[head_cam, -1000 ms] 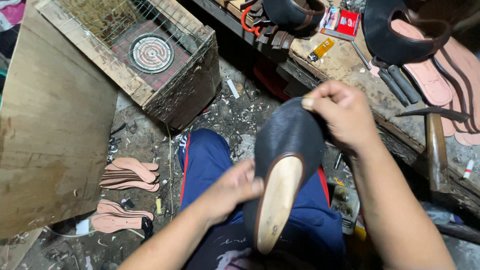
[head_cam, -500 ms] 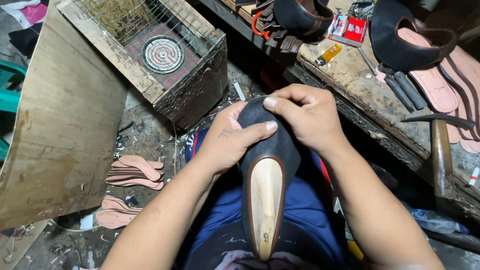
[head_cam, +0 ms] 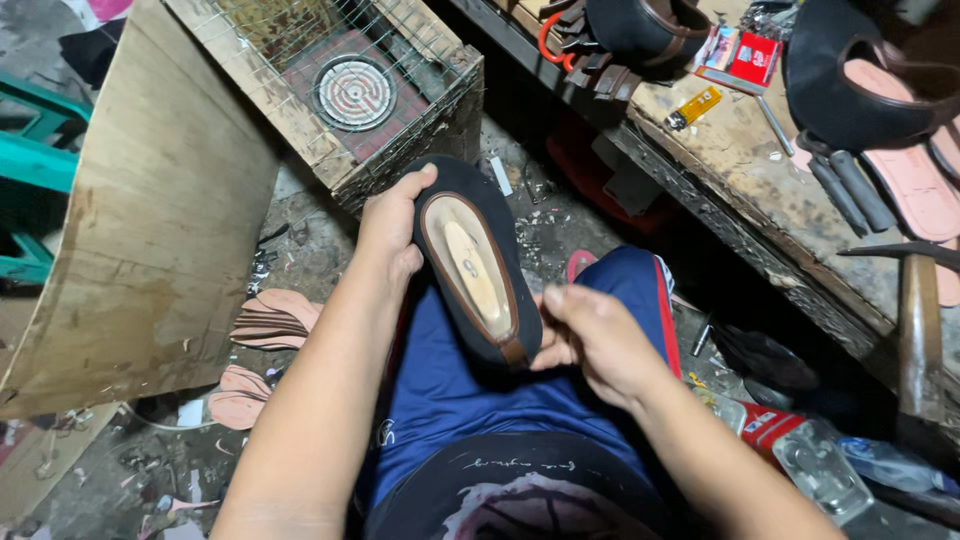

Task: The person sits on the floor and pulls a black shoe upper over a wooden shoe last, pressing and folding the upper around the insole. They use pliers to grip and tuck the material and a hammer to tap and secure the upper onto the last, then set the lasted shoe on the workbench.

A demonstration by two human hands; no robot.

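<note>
A black shoe upper stretched on a pale wooden last (head_cam: pixel 478 265) lies over my lap, opening side up, its brown-edged rim showing. My left hand (head_cam: pixel 392 222) grips its far end from the left, fingers curled over the black toe. My right hand (head_cam: pixel 590 340) pinches the near end at the brown rim, thumb on top. Blue shorts (head_cam: pixel 470 390) are under the shoe.
A wire-mesh wooden box with a round coil heater (head_cam: pixel 355 92) stands ahead. A plywood board (head_cam: pixel 150 230) leans at left, above stacked pink insoles (head_cam: pixel 275 318). The workbench (head_cam: pixel 760 170) at right carries black uppers, a yellow lighter, tools and a hammer (head_cam: pixel 918 320).
The shoe has been flipped from its sole side to its opening side. My left hand moved to the far end, my right hand came down to the near end.
</note>
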